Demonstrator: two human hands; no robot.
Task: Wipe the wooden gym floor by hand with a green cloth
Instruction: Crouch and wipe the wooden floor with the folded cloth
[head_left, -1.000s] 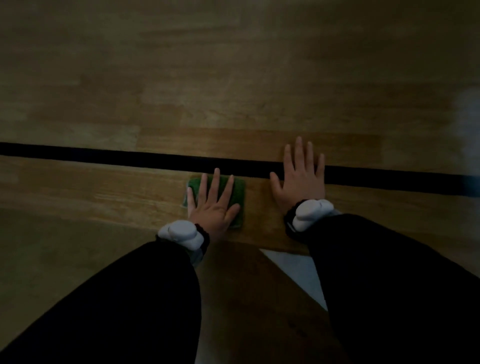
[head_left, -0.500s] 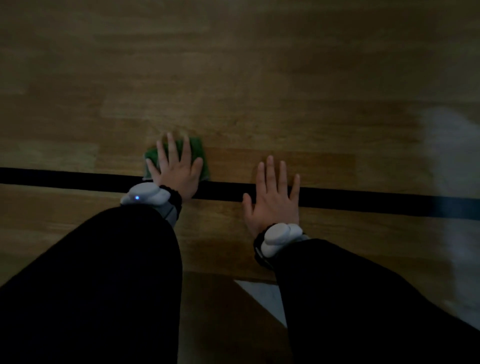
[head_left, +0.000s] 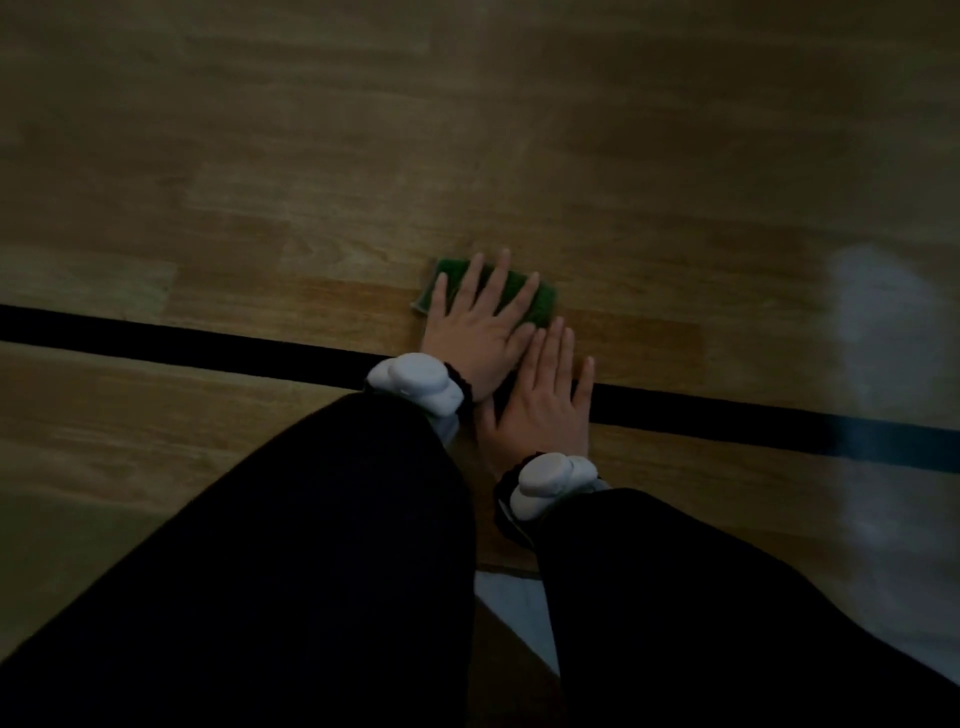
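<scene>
Since the frame half a second earlier, the left hand (head_left: 475, 332) and the small folded green cloth (head_left: 524, 297) beneath it have travelled rightward, from well apart from the right hand (head_left: 540, 400) to just beside it, fingers now overlapping its tips. Nearest the camera, two black long sleeves (head_left: 322, 545) fill the lower view, each ending in a white rounded wrist-worn device (head_left: 415, 384). The right hand lies flat, fingers straight and together, across the black painted court line (head_left: 182, 340), bracing the body and holding nothing. Beyond it, the left hand lies palm-down with fingers straight and slightly spread, pressing the cloth against the wooden plank gym floor (head_left: 311, 182); it does not curl around the cloth. The cloth sits just past the line, touching the boards, its far and right edges visible. The cloth appears soft, light and limp, so it should slide easily under pressure but could bunch or slip out if the load is uneven. Control is best kept by a flat palm centred on the folded pad. A pale hazy patch (head_left: 872, 364) lies at far right.
</scene>
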